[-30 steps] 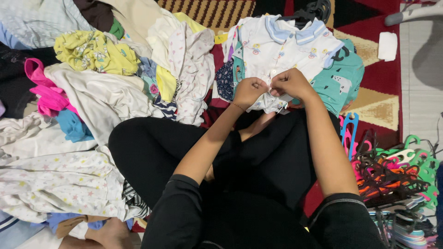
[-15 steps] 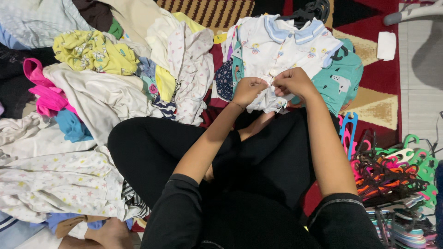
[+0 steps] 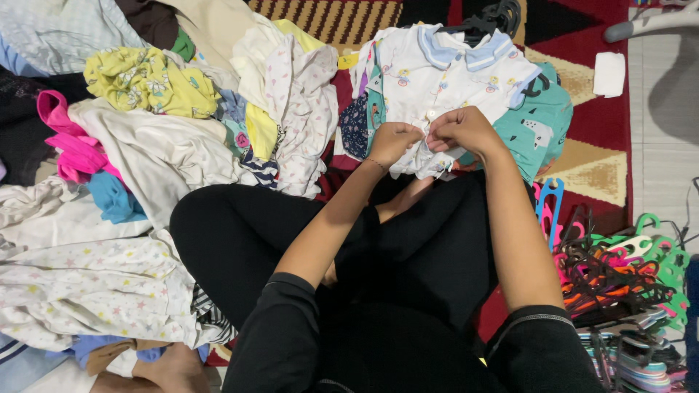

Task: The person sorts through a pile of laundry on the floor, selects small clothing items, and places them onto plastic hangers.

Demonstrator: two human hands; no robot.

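We see left hand [image 3: 393, 138] and right hand [image 3: 457, 131] both pinching white baby shirt [image 3: 451, 73] placket, lower front; buttoning looks nearly finished. Unsorted clothes pile [image 3: 153, 145] left of shirt, hangers [image 3: 619, 276] right.

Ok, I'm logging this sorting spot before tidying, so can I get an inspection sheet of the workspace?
Surface: patterned red rug, tiled floor at the right.
Job's things: small white shirt with blue collar, on a black hanger, lying over a teal garment.
Hands: left hand and right hand both pinch the shirt front near its buttons.
Clutter: loose clothes pile at the left; heap of coloured hangers at the right; white pad on the rug.
Cables: thin dark cord at the right edge.
Surroundings: person sits cross-legged in black clothes; grey chair leg top right.
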